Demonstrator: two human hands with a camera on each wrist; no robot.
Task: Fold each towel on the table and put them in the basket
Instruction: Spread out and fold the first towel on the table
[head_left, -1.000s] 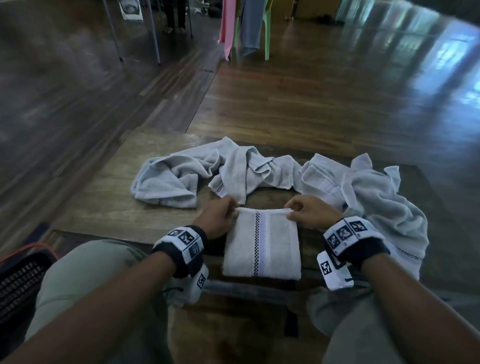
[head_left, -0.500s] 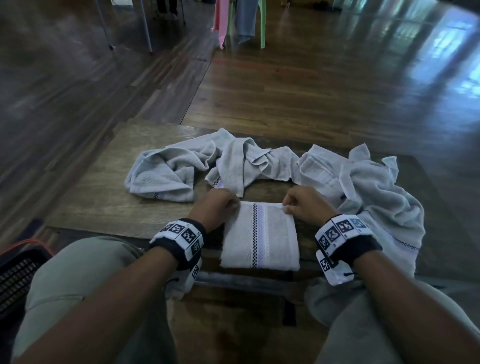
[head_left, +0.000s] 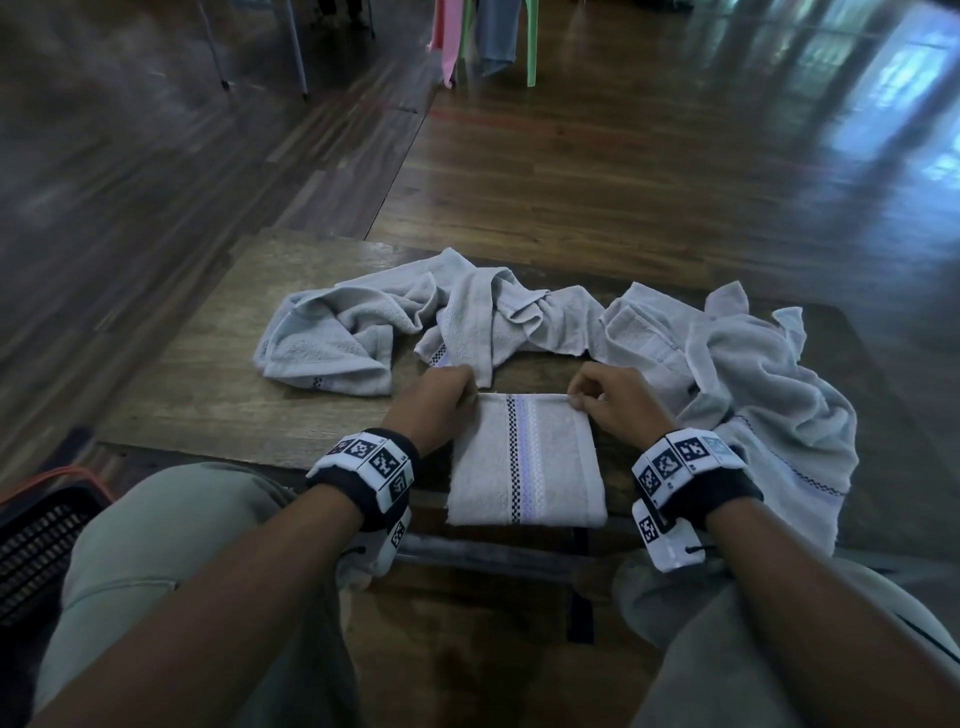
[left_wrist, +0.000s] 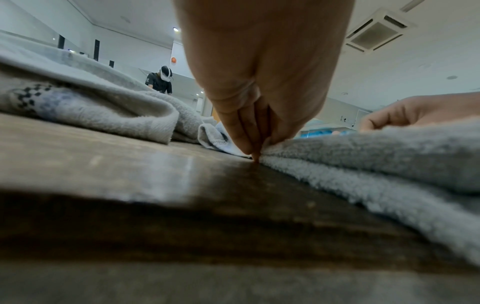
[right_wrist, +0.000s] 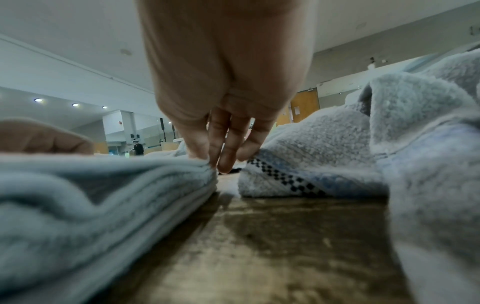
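Folded towel (head_left: 524, 460) sits on the near edge of the desk (head_left: 208, 384), striped band running near-to-far down its middle. My left hand (head_left: 441, 402) pinches its far-left corner, right hand (head_left: 615, 400) pinches the far-right corner; both wrist views show fingertips (left_wrist: 249, 142) closed on stacked layers at the desk surface.

Change over the last second: the top edge I was holding slightly raised is now down flat and lined up with the layers beneath, and my hands have barely shifted. So I read this fold as just completed; the towel looks compact enough for the basket.

Basket (head_left: 36, 540) is on the floor at near left, beside my left knee, only its dark mesh corner in view; can't tell what's in it.

Still unfolded: crumpled towels (head_left: 415, 322) across the far side of the desk, and a bigger heap (head_left: 753, 395) at right, touching my right hand's side.

Next as I see it: lift this one by both corners without letting the layers slip, carry left, drop in. Most of the task remains
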